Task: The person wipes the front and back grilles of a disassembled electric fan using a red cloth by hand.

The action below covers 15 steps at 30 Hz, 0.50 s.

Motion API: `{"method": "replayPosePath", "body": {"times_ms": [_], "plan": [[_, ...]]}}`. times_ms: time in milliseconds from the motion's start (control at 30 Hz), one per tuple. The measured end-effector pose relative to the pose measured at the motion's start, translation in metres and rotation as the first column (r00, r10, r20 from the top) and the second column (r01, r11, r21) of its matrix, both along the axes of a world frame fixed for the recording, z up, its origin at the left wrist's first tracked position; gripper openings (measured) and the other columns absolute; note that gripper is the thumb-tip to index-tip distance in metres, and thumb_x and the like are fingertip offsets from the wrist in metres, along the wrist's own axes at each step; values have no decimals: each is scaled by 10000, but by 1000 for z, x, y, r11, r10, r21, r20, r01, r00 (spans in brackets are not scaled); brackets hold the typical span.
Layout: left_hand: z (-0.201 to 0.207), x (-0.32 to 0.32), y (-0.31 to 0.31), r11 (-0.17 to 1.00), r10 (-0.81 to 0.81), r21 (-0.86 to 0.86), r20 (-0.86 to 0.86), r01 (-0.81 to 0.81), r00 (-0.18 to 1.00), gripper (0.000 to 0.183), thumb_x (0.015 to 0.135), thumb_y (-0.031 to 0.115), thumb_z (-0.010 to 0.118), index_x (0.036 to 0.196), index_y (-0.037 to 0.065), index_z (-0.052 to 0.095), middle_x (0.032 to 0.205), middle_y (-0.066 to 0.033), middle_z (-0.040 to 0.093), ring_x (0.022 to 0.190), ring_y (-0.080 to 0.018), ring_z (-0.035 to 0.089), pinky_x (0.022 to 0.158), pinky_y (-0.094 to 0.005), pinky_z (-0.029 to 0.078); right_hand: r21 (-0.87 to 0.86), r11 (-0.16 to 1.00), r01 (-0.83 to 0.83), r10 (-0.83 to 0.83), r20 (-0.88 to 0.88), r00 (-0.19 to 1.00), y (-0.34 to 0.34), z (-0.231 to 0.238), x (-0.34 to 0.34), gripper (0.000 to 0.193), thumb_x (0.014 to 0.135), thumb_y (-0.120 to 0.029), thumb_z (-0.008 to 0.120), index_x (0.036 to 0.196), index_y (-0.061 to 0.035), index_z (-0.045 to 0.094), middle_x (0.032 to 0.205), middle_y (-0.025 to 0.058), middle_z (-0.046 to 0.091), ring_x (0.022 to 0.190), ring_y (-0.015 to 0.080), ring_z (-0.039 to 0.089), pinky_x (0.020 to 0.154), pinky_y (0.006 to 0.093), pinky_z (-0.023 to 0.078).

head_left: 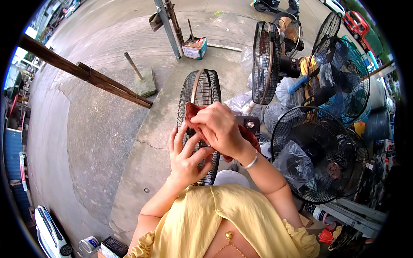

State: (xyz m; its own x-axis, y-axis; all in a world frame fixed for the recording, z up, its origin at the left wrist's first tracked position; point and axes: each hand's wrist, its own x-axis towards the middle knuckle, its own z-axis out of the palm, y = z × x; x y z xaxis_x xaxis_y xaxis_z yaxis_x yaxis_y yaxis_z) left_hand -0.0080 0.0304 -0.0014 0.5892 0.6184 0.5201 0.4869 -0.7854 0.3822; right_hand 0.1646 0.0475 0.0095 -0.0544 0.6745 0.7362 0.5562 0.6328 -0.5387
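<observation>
Right in front of me stands a fan with a black wire guard (201,88) and a bronze-coloured rim band, seen nearly edge-on. My right hand (220,129) is closed on a reddish-brown cloth (192,112) and presses it to the guard's near part. A loose end of the cloth hangs below that wrist. Against the lower part of the guard rests my left hand (189,161), its fingers spread and touching the wires. Just right of my right hand shows the fan's dark control box (249,124) with a round knob.
Several other fans crowd the right side, including a standing fan (266,62) and a large black guard (318,155) with clear plastic on it. Wooden poles (86,71) slant in from the left. A concrete block (145,84) and a small carton (195,48) sit ahead.
</observation>
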Motion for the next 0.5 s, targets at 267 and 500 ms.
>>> {"method": "replayPosePath", "body": {"times_ms": [267, 500], "plan": [[0, -3, 7, 1000, -12, -17, 35, 13, 999, 191, 658, 175, 715, 843, 222, 717, 1317, -27, 600, 1382, -409, 366, 1104, -605, 253, -446, 883, 145, -376, -489, 787, 26, -103, 24, 110, 1013, -80, 491, 1055, -10, 565, 902, 102, 659, 789, 172, 648, 695, 291, 521], [-3, -3, 7, 1000, 5, -16, 27, -4, 1000, 209, 643, 173, 715, 845, 223, 732, 1304, -32, 609, 1390, -412, 349, 1115, -578, 244, -34, 968, 250, -247, -329, 911, -22, -88, -25, 339, 935, -164, 591, 1213, -3, 483, 1168, 207, 533, 1009, 357, 552, 887, 441, 451]]}}
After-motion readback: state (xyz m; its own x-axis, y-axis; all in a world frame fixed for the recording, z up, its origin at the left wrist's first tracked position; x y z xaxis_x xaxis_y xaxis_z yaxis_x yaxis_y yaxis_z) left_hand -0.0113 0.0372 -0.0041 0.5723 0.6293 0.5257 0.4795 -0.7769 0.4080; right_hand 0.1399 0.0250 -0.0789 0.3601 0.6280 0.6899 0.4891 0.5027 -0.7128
